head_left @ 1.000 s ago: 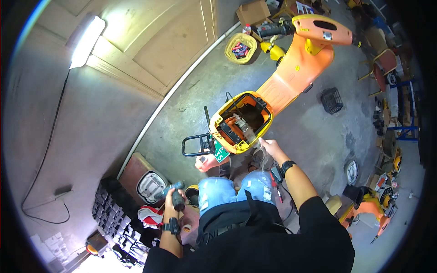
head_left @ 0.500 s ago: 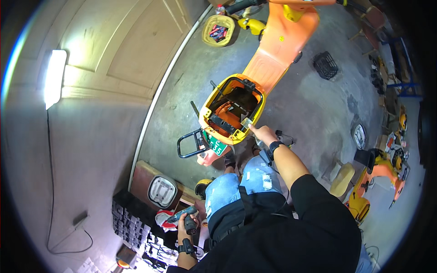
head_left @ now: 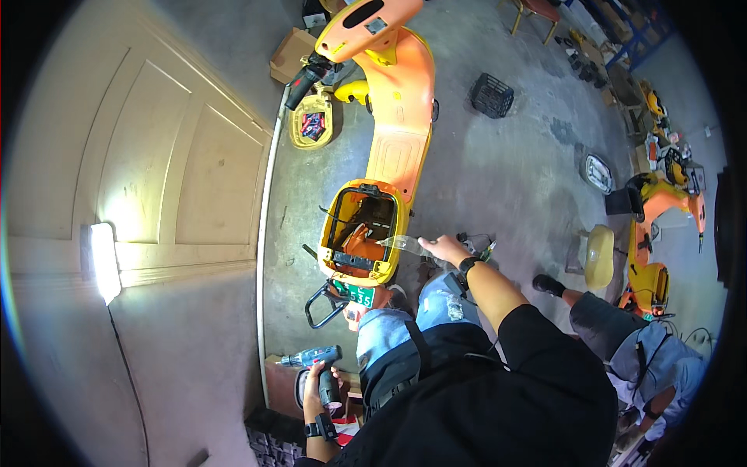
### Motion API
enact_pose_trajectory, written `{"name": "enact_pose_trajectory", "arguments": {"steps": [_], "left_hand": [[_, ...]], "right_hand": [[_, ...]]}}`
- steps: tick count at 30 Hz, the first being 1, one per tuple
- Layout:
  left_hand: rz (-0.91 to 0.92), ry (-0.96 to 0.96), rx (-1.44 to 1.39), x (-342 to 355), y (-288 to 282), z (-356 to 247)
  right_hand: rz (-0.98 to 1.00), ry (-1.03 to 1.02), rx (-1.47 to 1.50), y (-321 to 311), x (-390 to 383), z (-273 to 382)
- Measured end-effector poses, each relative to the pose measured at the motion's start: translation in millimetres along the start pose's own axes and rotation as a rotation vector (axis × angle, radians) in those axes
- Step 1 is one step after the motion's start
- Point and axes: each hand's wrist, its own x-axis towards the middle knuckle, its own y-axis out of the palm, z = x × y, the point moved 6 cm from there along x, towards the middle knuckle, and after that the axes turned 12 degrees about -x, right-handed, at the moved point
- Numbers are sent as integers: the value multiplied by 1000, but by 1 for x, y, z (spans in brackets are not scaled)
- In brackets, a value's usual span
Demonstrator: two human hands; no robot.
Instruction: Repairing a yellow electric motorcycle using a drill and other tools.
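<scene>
My left hand [head_left: 317, 383] is wrapped round the grip of a blue and black cordless drill [head_left: 317, 356], its bit pointing left, low beside my left hip. My right hand [head_left: 445, 249] is pinched on a clear, curved strip [head_left: 406, 244], possibly thin plastic, whose far end reaches over the right rim of an open compartment. That compartment belongs to an orange and yellow scooter [head_left: 398, 109] standing in front of me. Its yellow rim [head_left: 383, 270] surrounds a dark cavity with an orange part [head_left: 358, 241] inside. No seat shows over the opening.
A yellow basket [head_left: 299, 132] with small packets stands left of the scooter's front. A black crate [head_left: 492, 96] sits on the floor at the far right. Another person [head_left: 622, 331] is low at my right, near a second orange scooter [head_left: 644, 245]. A wall with panelling [head_left: 179, 171] runs along the left.
My view has shifted, and the other person has come into sight at the right. More of the clear strip now shows, stretching left from my right hand. The drill stays in my left hand.
</scene>
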Motion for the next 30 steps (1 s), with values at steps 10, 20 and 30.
{"name": "enact_pose_trajectory", "arguments": {"steps": [10, 20, 30], "left_hand": [[-50, -183, -64, -14, -14, 35], [-212, -264, -252, -29, -52, 87], [-160, -338, -226, -26, -34, 89]], "right_hand": [[11, 102, 11, 29, 12, 68], [111, 140, -190, 14, 21, 76], [107, 283, -295, 7, 20, 73]]}}
